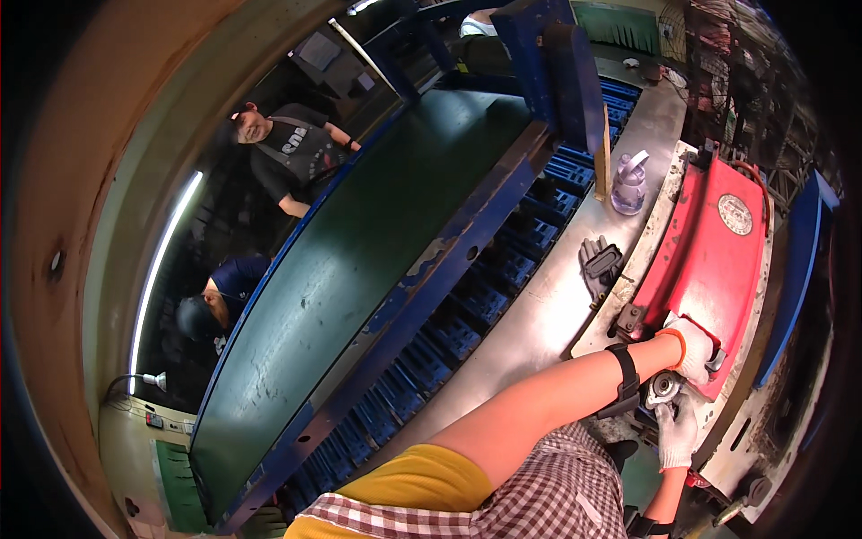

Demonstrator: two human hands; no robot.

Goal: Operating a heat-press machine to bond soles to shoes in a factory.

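My left hand (pixel 694 349), in a white glove with an orange cuff, grips the near edge of a red machine part (pixel 714 260) that lies on a metal bench. A black strap wraps my left forearm. My right hand (pixel 678 433), also in a white glove, comes up from the lower edge just below the left one. Its fingers close on a small round silvery metal piece (pixel 664 387) beside the red part's corner. What the piece is fixed to is hidden by my hands.
A pair of grey gloves (pixel 600 263) and a clear plastic spray bottle (pixel 628 184) lie on the steel bench top (pixel 539 314). A large green panel in a blue frame (pixel 359 269) stands over blue crates (pixel 467 310). Two other people (pixel 292 153) are at the left.
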